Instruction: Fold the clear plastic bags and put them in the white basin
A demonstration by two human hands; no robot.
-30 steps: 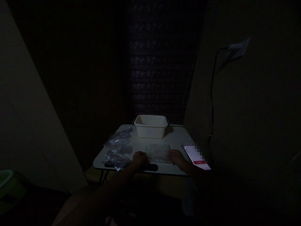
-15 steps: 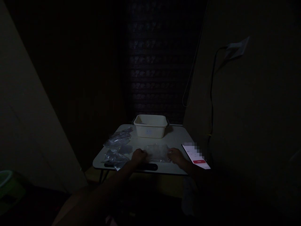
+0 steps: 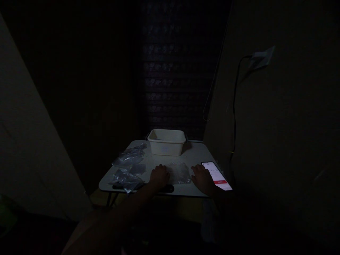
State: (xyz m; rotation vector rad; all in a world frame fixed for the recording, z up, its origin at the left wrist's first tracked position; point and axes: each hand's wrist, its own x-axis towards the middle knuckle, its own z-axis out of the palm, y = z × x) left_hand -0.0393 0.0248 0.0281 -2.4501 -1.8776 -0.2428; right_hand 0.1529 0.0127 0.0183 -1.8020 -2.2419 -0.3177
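Your right hand (image 3: 203,180) is no longer meeting the right edge of the clear plastic bag (image 3: 180,173) as it was half a second ago; it is now resting just beside that edge, while your left hand (image 3: 159,176) is reaching a little farther over the left side. At the far left, a greenish object (image 3: 6,216) is sitting low in shadow, too dim to make out. Next, on the left side of the pale table (image 3: 195,154), crumpled clear bags (image 3: 130,154) are lying in a loose heap running from far to near. Along the near edge, a dark strip (image 3: 167,188) is showing, partly covered by those bags and your left forearm. Your left fingers are bending over the left edge of the flat bag; you are touching it, but I cannot tell whether you are pinching it. Beyond, a white basin (image 3: 167,148) is standing upright at the far side, in front of a dark patterned blind (image 3: 159,83). The flat bag is lying between your hands near the table's near edge. Your right fingers are spreading slightly, gripping nothing visible. Farther right, a lit phone (image 3: 216,173) is lying along the table's right edge, and a black cord (image 3: 234,117) is hanging from a wall outlet (image 3: 265,58).
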